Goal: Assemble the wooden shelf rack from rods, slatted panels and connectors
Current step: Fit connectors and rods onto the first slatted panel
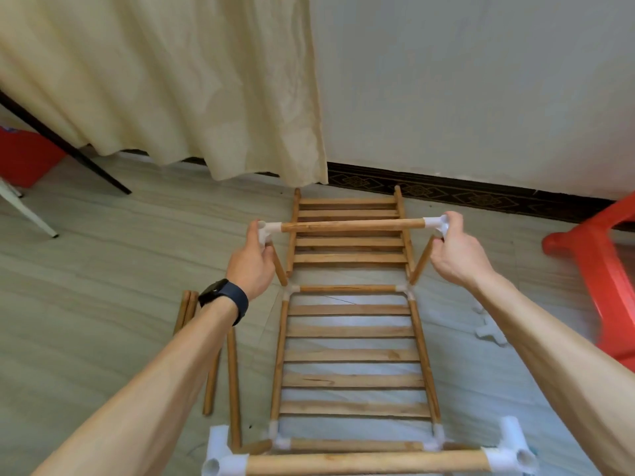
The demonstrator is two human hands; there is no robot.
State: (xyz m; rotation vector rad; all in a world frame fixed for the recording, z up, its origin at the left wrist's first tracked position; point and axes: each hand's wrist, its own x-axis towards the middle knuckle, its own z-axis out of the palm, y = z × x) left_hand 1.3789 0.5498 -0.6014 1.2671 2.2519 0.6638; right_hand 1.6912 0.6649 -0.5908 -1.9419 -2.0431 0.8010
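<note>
The partly built wooden rack stands on the floor before me, with a slatted panel (pixel 350 355) set into its frame. At the far end a crossbar rod (pixel 352 225) spans two white corner connectors. My left hand (pixel 252 261) grips the left connector (pixel 269 231) on top of an upright rod. My right hand (pixel 455 247) grips the right connector (pixel 436 224) above the other upright. A second slatted panel (pixel 348 231) lies flat on the floor beyond the rack. At the near end another rod (pixel 364 462) joins two white connectors.
Loose rods (pixel 233 383) lie on the floor to the left of the rack. Spare white connectors (pixel 488 329) lie to the right, near a red plastic stool (pixel 598 262). A cream curtain (pixel 178 80) and the wall stand ahead; a black leg (pixel 68 146) slants at the left.
</note>
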